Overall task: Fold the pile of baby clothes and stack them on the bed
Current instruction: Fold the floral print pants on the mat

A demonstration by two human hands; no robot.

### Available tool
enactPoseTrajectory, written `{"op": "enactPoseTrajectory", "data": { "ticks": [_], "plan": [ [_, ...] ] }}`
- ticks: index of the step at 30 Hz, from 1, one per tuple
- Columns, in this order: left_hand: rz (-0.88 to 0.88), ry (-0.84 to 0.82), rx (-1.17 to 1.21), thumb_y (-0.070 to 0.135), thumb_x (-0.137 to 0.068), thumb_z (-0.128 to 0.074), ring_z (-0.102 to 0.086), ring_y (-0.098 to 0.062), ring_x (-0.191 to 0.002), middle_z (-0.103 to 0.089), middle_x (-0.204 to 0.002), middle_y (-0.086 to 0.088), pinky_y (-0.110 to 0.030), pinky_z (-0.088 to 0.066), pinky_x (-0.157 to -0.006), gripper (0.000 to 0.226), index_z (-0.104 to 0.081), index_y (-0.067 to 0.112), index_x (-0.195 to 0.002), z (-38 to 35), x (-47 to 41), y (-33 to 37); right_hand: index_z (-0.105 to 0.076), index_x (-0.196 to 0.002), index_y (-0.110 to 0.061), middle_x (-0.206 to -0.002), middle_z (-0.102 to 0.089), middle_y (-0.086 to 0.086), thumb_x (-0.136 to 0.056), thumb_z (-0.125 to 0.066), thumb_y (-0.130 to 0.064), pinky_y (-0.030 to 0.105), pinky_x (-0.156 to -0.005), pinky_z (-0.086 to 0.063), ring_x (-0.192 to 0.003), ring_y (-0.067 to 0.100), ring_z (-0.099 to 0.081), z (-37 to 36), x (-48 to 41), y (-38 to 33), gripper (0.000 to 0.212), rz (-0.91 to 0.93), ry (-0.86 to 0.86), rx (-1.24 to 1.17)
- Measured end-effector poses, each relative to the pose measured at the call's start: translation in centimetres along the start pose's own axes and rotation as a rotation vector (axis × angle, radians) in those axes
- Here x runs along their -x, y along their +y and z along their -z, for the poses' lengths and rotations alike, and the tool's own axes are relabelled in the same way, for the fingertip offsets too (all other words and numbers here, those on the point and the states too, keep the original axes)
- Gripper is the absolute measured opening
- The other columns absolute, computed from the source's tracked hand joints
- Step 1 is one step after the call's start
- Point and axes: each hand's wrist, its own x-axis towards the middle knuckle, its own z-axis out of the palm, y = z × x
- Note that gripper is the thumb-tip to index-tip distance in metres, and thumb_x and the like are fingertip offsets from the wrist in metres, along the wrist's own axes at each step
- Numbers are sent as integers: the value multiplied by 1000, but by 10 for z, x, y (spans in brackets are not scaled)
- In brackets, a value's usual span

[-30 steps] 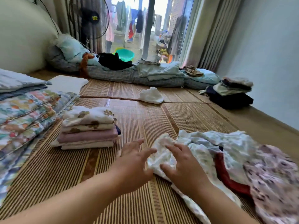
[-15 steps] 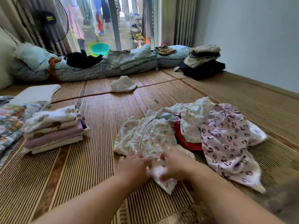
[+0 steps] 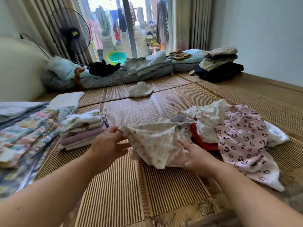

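Observation:
A white baby garment with small pastel prints (image 3: 152, 141) is lifted off the striped bamboo mat (image 3: 124, 185). My left hand (image 3: 108, 145) pinches its upper left corner between thumb and fingers. My right hand (image 3: 195, 154) rests on its lower right part, fingers spread against the cloth. To the right lies the unfolded pile: a pink garment with dark heart prints (image 3: 242, 140), a red piece (image 3: 201, 141) and more white printed clothes (image 3: 209, 120). A neat stack of folded baby clothes (image 3: 82, 128) sits to the left of my left hand.
Folded floral blankets (image 3: 24, 131) lie at the far left. A crumpled white cloth (image 3: 141, 89) lies further back on the mat. Bedding rolls (image 3: 114, 76), a stack of folded dark clothes (image 3: 219, 64), a fan (image 3: 70, 33) and a glass door stand at the back.
The printed garment lay flat in the pile with both hands at its near edge. Now my left hand has pulled a corner up and to the left, and the garment hangs raised.

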Motion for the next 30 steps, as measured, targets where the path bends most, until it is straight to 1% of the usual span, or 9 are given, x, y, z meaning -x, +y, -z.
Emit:
{"op": "enactPoseTrajectory", "data": {
  "ticks": [3,6,10,17,19,21,23,26,30],
  "plan": [
    [27,7,235,22,-100,-33,-69,-32,-87,-66,-116,-21,-40,-56,-67,33,-53,6,-120,27,21,13,-14,-152,-32,-144,-38,2,-68,-81,-37,33,-106,-38,-128,20,-41,-25,-11,-13,107,-9,66,81],
    [26,64,305,27,-102,-25,-68,-32,-94,-68,-116,-18,-45,-53,-79,45,-60,8,-122,55,39,12,-37,-142,-39,-148,-37,1,-72,-65,-63,46,-108,-37,-133,28,-37,-46,-30,-23,79,-8,133,210],
    [-15,301,424,23,-102,-29,-72,-27,-78,-72,-102,-19,-35,-58,-58,45,-70,3,-102,96,54,-5,-67,-112,-36,-119,-58,-3,-86,-58,-42,44,-94,-47,-112,22,-55,-63,-34,-48,28,75,135,252],
    [131,363,321,31,-93,-45,-65,-31,-90,-59,-113,-26,-43,-52,-83,38,-56,0,-110,135,50,-64,-45,-133,-40,-128,-56,-4,-83,-65,-39,38,-95,-48,-113,18,-53,-96,-30,-72,54,99,54,321],
    [120,304,111,40,-85,-55,-60,-26,-108,-56,-127,-10,-44,-47,-94,43,-51,22,-124,132,47,-72,-40,-139,-40,-138,-47,-5,-82,-66,-39,40,-102,-43,-123,19,-47,-104,-35,-74,63,104,20,362],
    [121,269,-465,48,-86,-60,-46,-25,-127,-45,-139,-2,-43,-39,-103,60,-37,35,-139,126,45,-73,-48,-134,-41,-140,-44,-7,-82,-61,-39,42,-104,-41,-127,20,-44,-114,-41,-77,54,113,6,465],
    [145,291,-887,56,-84,-59,-17,-31,-145,-14,-159,-8,-52,-23,-114,82,-14,35,-150,121,41,-75,-65,-112,-34,-129,-53,-8,-82,-54,-30,38,-98,-44,-118,20,-50,-121,-52,-79,33,119,-4,558],
    [179,238,-1049,67,-80,-55,20,-32,-145,23,-158,-7,-56,3,-116,98,7,38,-150,110,39,-71,-69,-99,-25,-106,-67,-7,-85,-52,-24,38,-88,-50,-101,18,-62,-118,-59,-99,22,119,-80,326],
    [23,126,-1074,75,-70,-57,33,-23,-140,30,-156,4,-53,17,-111,102,4,48,-146,92,42,-64,-70,-101,-14,-94,-74,7,-92,-54,-22,48,-86,-55,-90,26,-70,-93,-51,-146,20,48,-39,-322]
  ]
}}
